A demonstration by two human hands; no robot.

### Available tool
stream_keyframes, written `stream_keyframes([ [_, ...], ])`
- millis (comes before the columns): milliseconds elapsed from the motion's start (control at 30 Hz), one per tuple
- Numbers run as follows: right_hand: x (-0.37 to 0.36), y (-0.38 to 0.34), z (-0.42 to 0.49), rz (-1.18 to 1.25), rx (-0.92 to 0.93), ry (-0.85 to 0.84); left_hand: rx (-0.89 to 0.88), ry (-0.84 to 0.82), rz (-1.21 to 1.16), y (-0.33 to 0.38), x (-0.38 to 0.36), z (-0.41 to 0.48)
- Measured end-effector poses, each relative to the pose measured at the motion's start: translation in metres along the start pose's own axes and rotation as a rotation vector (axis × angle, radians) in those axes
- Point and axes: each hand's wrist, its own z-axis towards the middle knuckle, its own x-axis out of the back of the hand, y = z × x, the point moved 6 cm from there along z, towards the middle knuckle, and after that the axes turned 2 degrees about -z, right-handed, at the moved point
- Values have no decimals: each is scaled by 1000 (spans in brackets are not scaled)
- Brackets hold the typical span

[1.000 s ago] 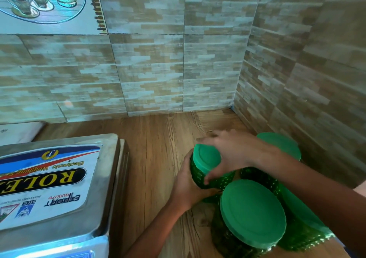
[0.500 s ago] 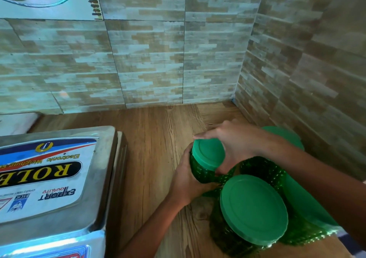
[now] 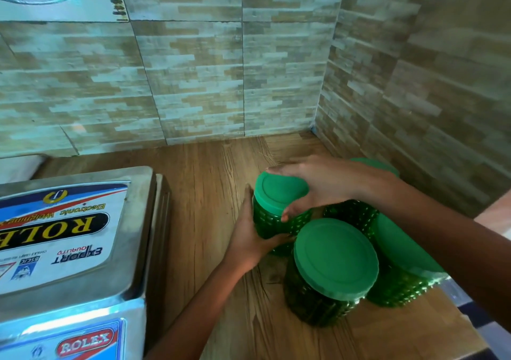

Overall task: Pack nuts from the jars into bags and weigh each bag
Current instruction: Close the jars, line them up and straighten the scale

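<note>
Several green studded jars with green lids stand together on the wooden counter [image 3: 215,193] near the right wall. My left hand [image 3: 249,238] grips the body of the small left jar [image 3: 272,222] from its left side. My right hand [image 3: 318,185] grips that jar's lid [image 3: 276,191] from above, fingers curled over the far rim and thumb on the near edge. A larger jar [image 3: 331,271] stands nearest me. Two more jars [image 3: 401,271] are partly hidden under my right forearm. What the jars hold cannot be made out.
An electronic weighing scale [image 3: 72,243] with a steel platform and a printed label fills the left foreground. Tiled walls [image 3: 221,83] close the corner behind and to the right. Bare wood lies between the scale and the jars.
My right hand has turned on the small jar's lid, the fingers reaching further over its far rim. The left hand keeps its grip on the jar. The camera has tilted slightly downward.
</note>
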Motion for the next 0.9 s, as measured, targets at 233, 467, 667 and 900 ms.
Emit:
stream_keyframes([
  [233,-6,-18,-84,153,115,-42,-153,222,55,-8,4,-79],
  [467,-32,-27,-98,-148,130,-84,-201,-39,112,-10,-61,-90],
  [667,-29,-33,-99,-164,89,-24,-159,21,136,-17,-65,-91],
  [900,-34,-30,-106,-143,54,-12,-172,-73,118,-12,-66,-92],
])
